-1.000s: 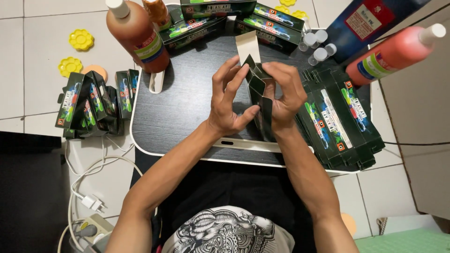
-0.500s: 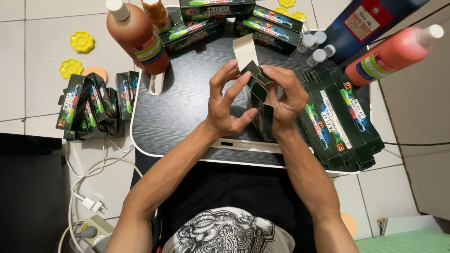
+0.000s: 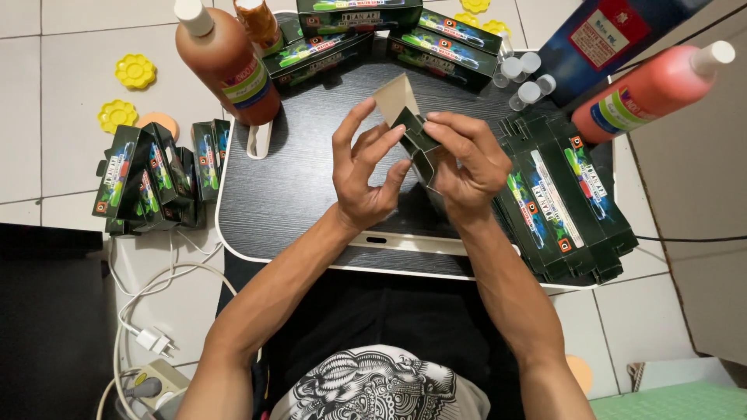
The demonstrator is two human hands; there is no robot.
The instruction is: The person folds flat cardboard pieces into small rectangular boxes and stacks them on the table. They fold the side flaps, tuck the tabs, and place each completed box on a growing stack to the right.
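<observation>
Above a small dark table (image 3: 288, 179) both hands work a small dark green carton (image 3: 412, 134) with a pale open end flap pointing up. My right hand (image 3: 467, 167) grips the carton's body from the right. My left hand (image 3: 364, 167) touches its left side with spread fingers and the thumb out. A stack of flat unfolded cartons (image 3: 560, 206) lies on the table just right of my right hand.
Folded cartons stand at the table's far edge (image 3: 366, 31) and on the floor at left (image 3: 152, 175). Brown bottles (image 3: 226, 62) at back left, an orange-red bottle (image 3: 650, 89) and small clear vials (image 3: 525, 78) at right. Yellow flower-shaped lids (image 3: 124, 93), cables and a power strip (image 3: 152, 373) on the floor.
The carton has turned in my hands and its pale flap now stands up more. My left fingers have spread wider; both hands stay over the table's middle.
</observation>
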